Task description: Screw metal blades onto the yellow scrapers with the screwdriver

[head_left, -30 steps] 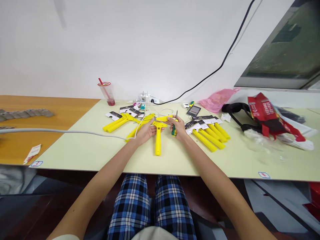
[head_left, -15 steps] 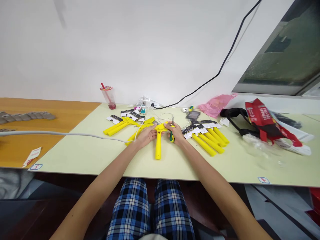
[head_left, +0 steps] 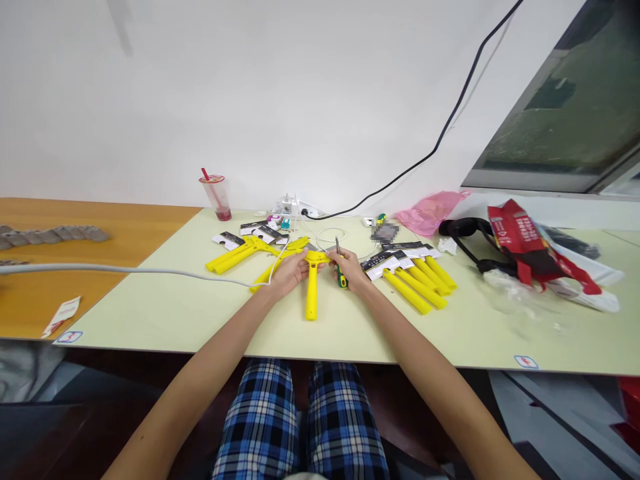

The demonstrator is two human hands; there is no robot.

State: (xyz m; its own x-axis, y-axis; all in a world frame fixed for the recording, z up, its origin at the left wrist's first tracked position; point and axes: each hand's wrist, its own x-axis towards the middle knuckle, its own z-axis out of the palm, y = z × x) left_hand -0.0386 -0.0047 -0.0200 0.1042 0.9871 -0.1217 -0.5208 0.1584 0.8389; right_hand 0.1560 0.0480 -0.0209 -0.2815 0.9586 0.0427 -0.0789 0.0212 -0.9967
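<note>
Centred in front of me is a yellow T-shaped scraper [head_left: 311, 293], its handle pointing toward me. My left hand [head_left: 289, 275] is closed on the left end of its head. My right hand [head_left: 351, 269] grips a screwdriver [head_left: 342, 277] with a green and yellow handle, its shaft pointing up and away. The right fingertips also reach the right end of the scraper's head. Beyond my left hand lie more yellow T-shaped scrapers [head_left: 243, 255]. To the right of my right hand, several yellow handles [head_left: 419, 283] stick out from black-and-white cards [head_left: 387, 263].
A plastic cup [head_left: 218, 200] with a red straw stands by the wall. A power strip [head_left: 295, 208] and cables sit at the back. A grey cable [head_left: 150, 269] crosses from the left. Pink bag [head_left: 430, 212], black headphones [head_left: 470, 233] and red packaging [head_left: 525, 243] lie on the right.
The scraper has shifted slightly left and its head has tilted flatter. The screwdriver in my right hand now leans a little to the left. Both hands keep their holds.
</note>
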